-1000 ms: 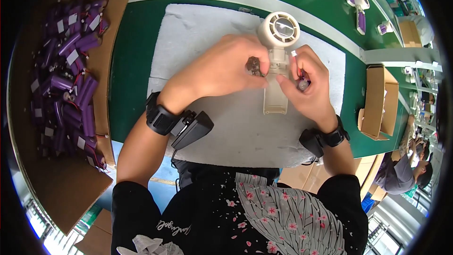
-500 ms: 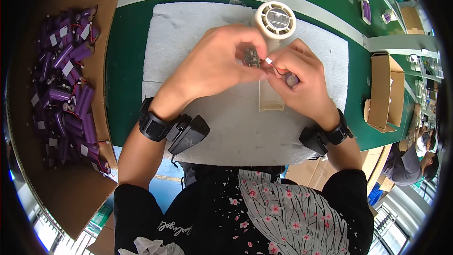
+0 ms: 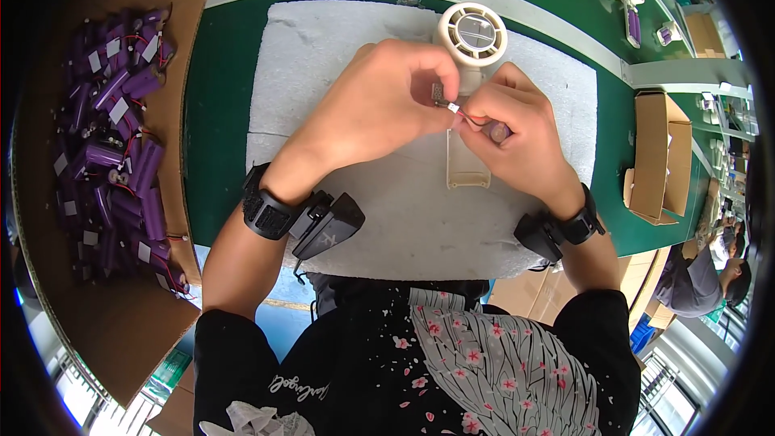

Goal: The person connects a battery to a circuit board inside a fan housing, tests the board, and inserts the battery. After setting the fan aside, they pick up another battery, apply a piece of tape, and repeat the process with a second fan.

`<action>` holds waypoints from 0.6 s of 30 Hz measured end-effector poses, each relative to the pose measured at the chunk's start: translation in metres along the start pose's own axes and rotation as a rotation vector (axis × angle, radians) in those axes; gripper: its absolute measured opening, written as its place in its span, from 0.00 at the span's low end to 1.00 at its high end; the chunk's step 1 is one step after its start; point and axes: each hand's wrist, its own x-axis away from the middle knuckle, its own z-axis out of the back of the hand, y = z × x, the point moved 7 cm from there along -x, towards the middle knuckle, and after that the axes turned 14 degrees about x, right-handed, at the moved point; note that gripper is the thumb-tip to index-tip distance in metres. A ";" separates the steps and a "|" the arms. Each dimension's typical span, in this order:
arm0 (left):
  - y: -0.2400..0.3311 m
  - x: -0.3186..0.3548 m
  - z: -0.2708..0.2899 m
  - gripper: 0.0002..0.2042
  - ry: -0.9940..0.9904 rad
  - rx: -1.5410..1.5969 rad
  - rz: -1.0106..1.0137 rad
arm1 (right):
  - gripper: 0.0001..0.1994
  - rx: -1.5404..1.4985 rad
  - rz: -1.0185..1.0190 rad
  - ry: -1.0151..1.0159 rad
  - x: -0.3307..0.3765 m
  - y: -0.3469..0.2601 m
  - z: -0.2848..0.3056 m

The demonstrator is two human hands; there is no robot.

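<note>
A green workbench (image 3: 218, 113) was seen spread across the view, and on it a white foam pad (image 3: 323, 56) was laid, reaching from the far edge almost to the person's body. To the left, a large cardboard box (image 3: 89, 307) was set, filled with purple cylindrical battery cells (image 3: 113, 153) trailing thin red and black wires. At the right, a smaller open cardboard box (image 3: 658, 157) was placed on the green surface, well apart from the pad. On the pad, a cream handheld fan body (image 3: 468, 157) was laid with its round grilled head (image 3: 471, 34) pointing away from the person and its open handle toward them. Both hands were held together just over the fan's neck. The left hand (image 3: 371, 105) was curled closed, its thumb and forefinger pinched on a small dark part (image 3: 438, 93); what that part was could not be told. The right hand (image 3: 517, 137) was likewise closed, its fingertips pinched on a small white connector (image 3: 454, 107) with thin red and black wires (image 3: 472, 121) running back under the fingers. The connector was held touching, or just beside, the dark part. A black band with a small device was worn on each wrist, the left one (image 3: 303, 222) and the right one (image 3: 557, 230).
</note>
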 end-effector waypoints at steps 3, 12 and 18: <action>0.004 0.000 -0.002 0.08 -0.027 0.017 -0.054 | 0.12 -0.004 -0.006 -0.006 0.000 0.001 -0.001; 0.004 -0.002 -0.005 0.07 -0.082 0.018 -0.089 | 0.09 -0.030 -0.029 -0.010 0.002 0.004 0.000; 0.001 -0.002 -0.004 0.06 -0.093 0.063 -0.080 | 0.04 -0.229 -0.132 0.026 0.010 0.012 0.006</action>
